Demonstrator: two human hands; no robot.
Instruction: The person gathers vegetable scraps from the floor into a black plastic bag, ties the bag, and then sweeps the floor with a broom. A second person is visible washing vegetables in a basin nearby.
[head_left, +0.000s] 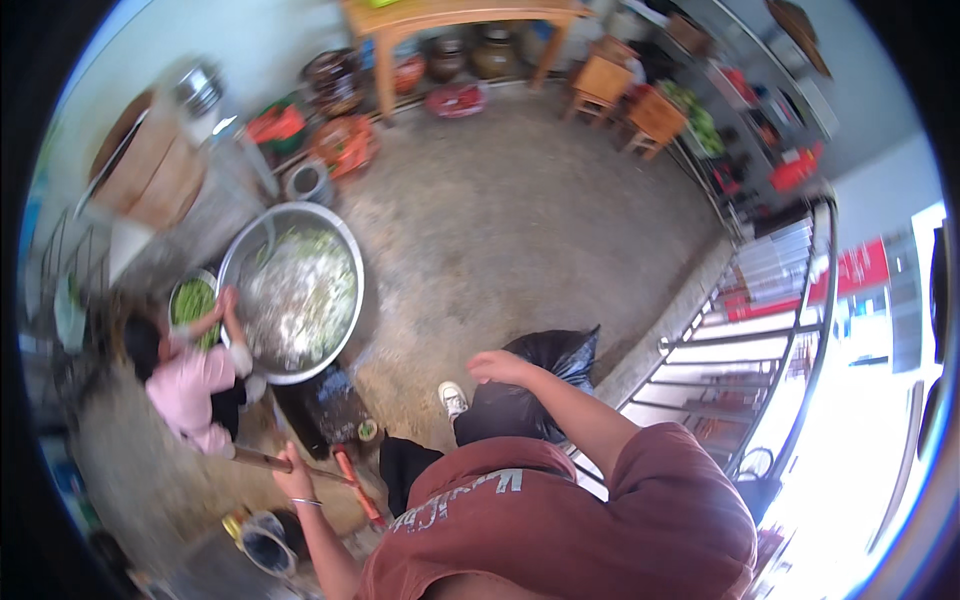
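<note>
My left hand (295, 471) is closed around a wooden pole (259, 458). One end of the pole meets a long orange-red bar (358, 484) near the floor by my feet; whether this is a broom or squeegee head I cannot tell. My right hand (500, 367) holds nothing, its fingers loosely extended. It hovers in front of a full black plastic bag (555, 352) standing at my right leg; whether it touches the bag is unclear. My white shoe (452, 399) shows beside the bag.
At the left, a person in pink (191, 382) crouches with both hands at the rim of a big metal basin (358, 281) of water and greens. A bowl of chopped greens (193, 304) stands beside it. Metal railings (750, 341) run along the right. Wooden stools (656, 116) stand farther off.
</note>
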